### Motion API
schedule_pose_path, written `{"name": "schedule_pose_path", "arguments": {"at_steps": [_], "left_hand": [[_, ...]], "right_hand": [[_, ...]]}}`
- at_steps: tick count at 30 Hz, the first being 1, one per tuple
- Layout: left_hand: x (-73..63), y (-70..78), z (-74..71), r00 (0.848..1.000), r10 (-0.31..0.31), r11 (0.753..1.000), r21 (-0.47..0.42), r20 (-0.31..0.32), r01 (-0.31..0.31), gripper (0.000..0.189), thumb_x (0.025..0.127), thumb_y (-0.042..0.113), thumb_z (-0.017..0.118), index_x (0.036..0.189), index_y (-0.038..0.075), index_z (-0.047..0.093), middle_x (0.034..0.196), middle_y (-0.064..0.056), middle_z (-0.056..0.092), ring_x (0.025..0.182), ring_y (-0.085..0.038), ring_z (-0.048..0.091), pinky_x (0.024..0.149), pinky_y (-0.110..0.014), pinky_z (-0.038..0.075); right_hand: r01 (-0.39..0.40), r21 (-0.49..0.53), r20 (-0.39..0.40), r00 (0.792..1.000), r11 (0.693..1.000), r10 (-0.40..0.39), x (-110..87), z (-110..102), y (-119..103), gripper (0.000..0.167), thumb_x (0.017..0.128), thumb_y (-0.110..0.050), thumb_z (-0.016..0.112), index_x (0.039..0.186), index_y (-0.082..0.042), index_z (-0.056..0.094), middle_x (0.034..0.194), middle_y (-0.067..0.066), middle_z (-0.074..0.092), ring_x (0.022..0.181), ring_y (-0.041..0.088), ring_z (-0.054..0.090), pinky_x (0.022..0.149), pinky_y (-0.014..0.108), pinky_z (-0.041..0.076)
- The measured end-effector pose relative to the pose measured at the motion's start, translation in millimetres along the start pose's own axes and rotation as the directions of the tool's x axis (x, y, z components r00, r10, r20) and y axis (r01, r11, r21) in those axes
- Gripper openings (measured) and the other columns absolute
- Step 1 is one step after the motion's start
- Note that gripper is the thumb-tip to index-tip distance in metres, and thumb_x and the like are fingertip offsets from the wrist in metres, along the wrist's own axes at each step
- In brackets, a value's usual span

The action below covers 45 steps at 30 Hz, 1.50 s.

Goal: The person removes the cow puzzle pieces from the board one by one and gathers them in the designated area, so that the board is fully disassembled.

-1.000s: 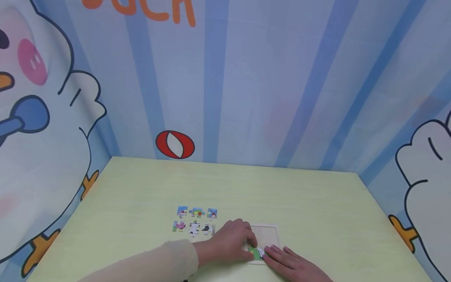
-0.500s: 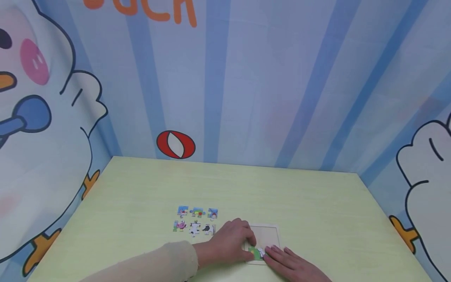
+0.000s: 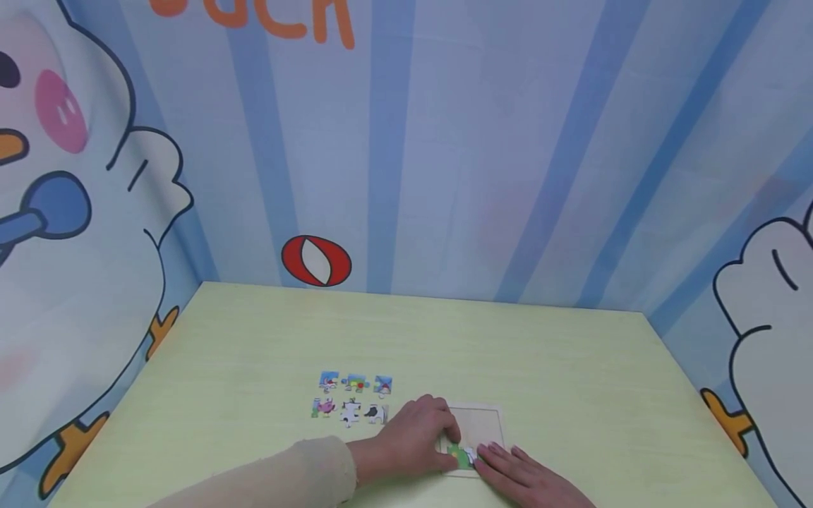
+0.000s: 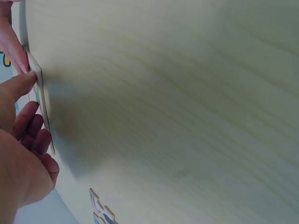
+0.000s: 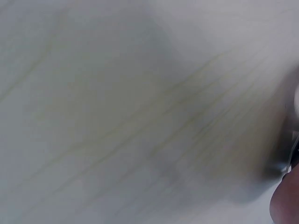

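Note:
A shallow wooden puzzle tray [image 3: 480,425] lies near the table's front edge. In its lower left corner is a green puzzle piece [image 3: 458,455], beside a whiter piece [image 3: 471,456] partly under fingers. My left hand [image 3: 414,439] pinches the green piece between thumb and index finger, and the tray's left rim is partly hidden by it. Straight fingers of my right hand [image 3: 532,481] rest on the tray's lower right. In the left wrist view, the tray's edge [image 4: 44,109] appears side-on beneath my left fingers [image 4: 29,116].
Several loose puzzle pieces [image 3: 351,411] lie in two rows to the left of the tray, on the pale wooden table [image 3: 571,381]. A striped blue cloth backdrop [image 3: 444,155] with cartoon ducks rises behind and at both sides.
Almost nothing differs: both hands keep their places on the tray, and the loose pieces lie where they were.

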<state>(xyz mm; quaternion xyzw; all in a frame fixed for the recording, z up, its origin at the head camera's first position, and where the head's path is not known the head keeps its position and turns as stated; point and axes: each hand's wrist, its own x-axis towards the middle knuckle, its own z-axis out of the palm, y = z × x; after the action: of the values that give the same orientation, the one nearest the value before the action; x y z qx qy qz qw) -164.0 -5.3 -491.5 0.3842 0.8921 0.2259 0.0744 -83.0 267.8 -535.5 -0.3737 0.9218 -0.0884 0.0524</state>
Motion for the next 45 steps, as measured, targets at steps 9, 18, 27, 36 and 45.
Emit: {"name": "schedule_pose_path", "arguments": {"at_steps": [9,18,27,36,45], "left_hand": [[1.9,1.1,-1.5,1.0,-0.02,1.0,0.008,0.023,0.02,0.028,0.083,0.037,0.093,0.1,0.025,0.074,0.101,0.017,0.059,0.099,-0.003,0.051,0.094,-0.026,0.045],[1.8,1.4,-0.4,1.0,-0.015,1.0,0.008,0.015,0.015,0.03,0.083,0.037,0.093,0.099,0.026,0.07,0.098,0.017,0.056,0.097,-0.002,0.05,0.091,-0.025,0.043],[1.7,2.5,0.4,0.999,-0.032,0.998,-0.062,-0.012,0.031,0.027,0.083,0.032,0.092,0.099,0.027,0.071,0.097,0.02,0.061,0.096,0.0,0.053,0.097,-0.029,0.044],[5.5,1.9,1.0,0.997,-0.064,0.958,-0.277,0.034,0.071,0.026,0.085,0.02,0.091,0.102,0.023,0.071,0.087,0.02,0.066,0.076,0.003,0.055,0.081,-0.02,0.047],[7.8,1.6,2.3,0.994,-0.091,0.935,-0.338,0.066,0.107,0.023,0.087,0.014,0.088,0.105,0.02,0.075,0.085,0.019,0.066,0.073,0.002,0.056,0.076,-0.019,0.048]], "right_hand": [[0.024,-0.042,-0.021,0.999,0.999,-0.025,-0.2,0.4,0.5,0.073,0.108,-0.063,0.047,0.169,-0.024,0.034,0.17,0.0,0.042,0.155,0.013,0.04,0.11,0.052,0.051],[0.043,-0.064,-0.068,0.997,0.997,-0.048,-1.0,5.3,3.1,0.072,0.108,-0.06,0.05,0.169,-0.025,0.033,0.169,-0.001,0.042,0.156,0.01,0.037,0.107,0.051,0.053],[0.042,-0.062,-0.07,0.996,0.997,-0.046,-1.3,5.2,2.8,0.071,0.108,-0.06,0.05,0.168,-0.025,0.035,0.169,-0.001,0.043,0.155,0.01,0.038,0.107,0.051,0.053],[0.048,-0.073,-0.084,0.995,0.996,-0.054,-1.7,5.1,3.2,0.07,0.108,-0.059,0.05,0.168,-0.025,0.036,0.169,-0.001,0.043,0.155,0.01,0.037,0.106,0.051,0.053],[0.063,-0.106,-0.114,0.991,0.992,-0.075,-1.9,9.7,4.8,0.069,0.108,-0.058,0.051,0.168,-0.026,0.036,0.168,-0.001,0.044,0.155,0.007,0.035,0.105,0.05,0.055]]}}
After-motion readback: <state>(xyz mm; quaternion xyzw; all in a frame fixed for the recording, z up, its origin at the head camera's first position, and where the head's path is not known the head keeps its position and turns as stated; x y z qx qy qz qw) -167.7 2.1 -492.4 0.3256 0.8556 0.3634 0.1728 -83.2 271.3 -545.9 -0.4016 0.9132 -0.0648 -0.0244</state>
